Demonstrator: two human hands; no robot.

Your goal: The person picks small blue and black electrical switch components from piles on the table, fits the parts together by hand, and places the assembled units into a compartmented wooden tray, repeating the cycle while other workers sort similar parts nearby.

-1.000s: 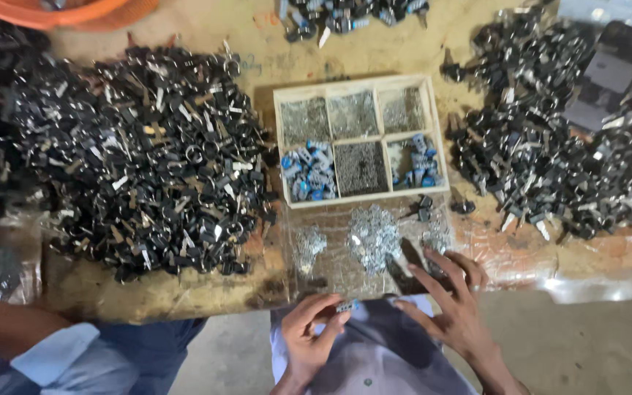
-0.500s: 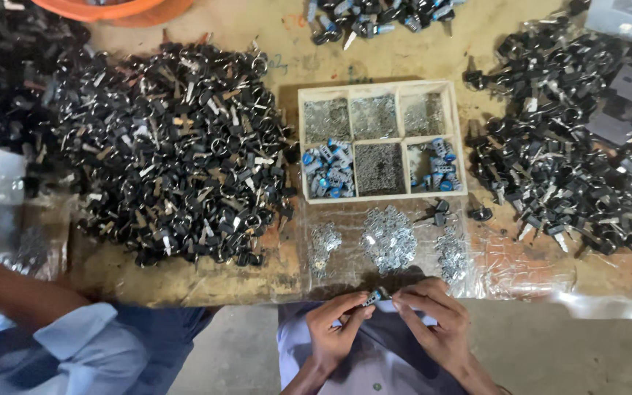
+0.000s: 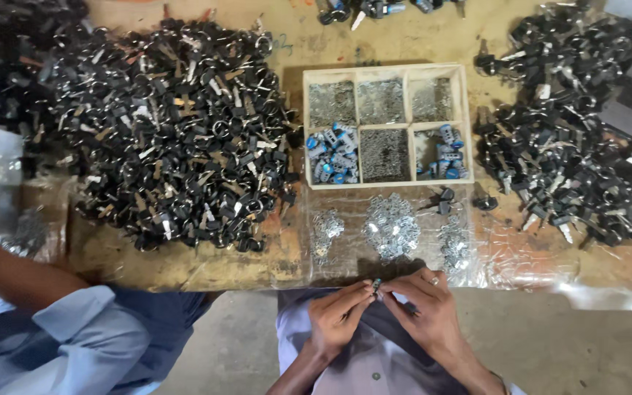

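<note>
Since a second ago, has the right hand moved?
Yes. The right hand has pulled back off the clear sheet below the tray, toward the person, and now meets the left hand on a small part.

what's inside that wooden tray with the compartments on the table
The wooden tray has six compartments: four hold small silvery metal parts, two hold blue-and-silver cylinders. The parts cover the tray's floor, so anything beneath them cannot be seen.

The worn brown wooden surface (image 3: 396, 44) carries black key heaps at left (image 3: 162, 132) and right (image 3: 572, 153), a cream compartment tray (image 3: 387, 70) at centre, and clear plastic sheeting (image 3: 521, 256) below it.
</note>
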